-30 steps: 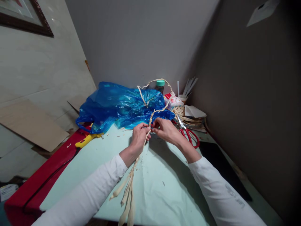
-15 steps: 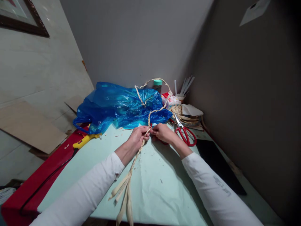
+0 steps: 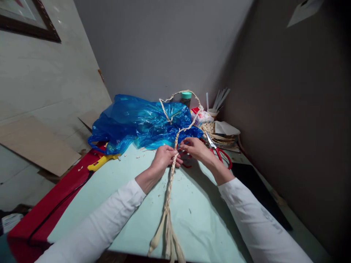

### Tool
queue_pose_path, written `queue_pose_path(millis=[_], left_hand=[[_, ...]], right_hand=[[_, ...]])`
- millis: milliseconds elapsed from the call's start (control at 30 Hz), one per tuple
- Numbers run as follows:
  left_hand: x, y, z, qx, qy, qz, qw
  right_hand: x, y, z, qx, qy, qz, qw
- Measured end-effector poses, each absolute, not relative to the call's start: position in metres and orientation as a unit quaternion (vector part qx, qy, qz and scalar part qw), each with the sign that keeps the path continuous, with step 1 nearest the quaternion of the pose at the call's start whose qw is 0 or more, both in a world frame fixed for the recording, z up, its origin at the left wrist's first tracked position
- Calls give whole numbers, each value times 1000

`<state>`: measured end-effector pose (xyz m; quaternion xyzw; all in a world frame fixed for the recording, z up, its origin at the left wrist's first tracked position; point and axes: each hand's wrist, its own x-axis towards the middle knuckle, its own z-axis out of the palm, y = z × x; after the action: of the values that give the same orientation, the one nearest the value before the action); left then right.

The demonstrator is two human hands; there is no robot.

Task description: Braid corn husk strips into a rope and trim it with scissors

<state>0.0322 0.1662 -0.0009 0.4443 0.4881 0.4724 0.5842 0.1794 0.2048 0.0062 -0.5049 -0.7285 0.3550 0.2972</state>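
Note:
A pale braided cord (image 3: 170, 179) runs from the blue plastic bag (image 3: 137, 117) down over the table, its loose strands fanning out at the near edge. My left hand (image 3: 165, 157) grips the braid at mid-length between thumb and fingers. Just right of the braid, my right hand (image 3: 193, 147) is raised with its fingers bent together near the cord; whether its fingertips hold anything is too small to tell. Beyond, the cord makes a loop over the bag. Red-handled scissors (image 3: 223, 157) lie to the right of my right hand.
A yellow glue gun (image 3: 102, 162) with a black cable lies at the left. At the back are a green-lidded jar (image 3: 186, 98), a cup of white sticks (image 3: 214, 111) and a woven basket (image 3: 210, 127). A black mat (image 3: 255, 190) lies at the right.
The lower braid and its loose strands have swung to the right and hang straighter. My right hand has lifted slightly away from my left hand. The view has shifted a little.

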Motion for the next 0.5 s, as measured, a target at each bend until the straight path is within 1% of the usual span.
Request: queue_pose_path(millis=[100,233,367,500], left_hand=[[30,166,-7,482,498,476,541],[27,168,-9,520,517,474,487],[26,170,-5,539,527,476,452],[26,171,-2,548,533,475,436]], right_hand=[[175,201,6,-486,-749,352,280],[170,196,9,-476,-782,316,250],[172,194,17,-476,-795,276,256],[173,193,22,-483,-786,267,279]])
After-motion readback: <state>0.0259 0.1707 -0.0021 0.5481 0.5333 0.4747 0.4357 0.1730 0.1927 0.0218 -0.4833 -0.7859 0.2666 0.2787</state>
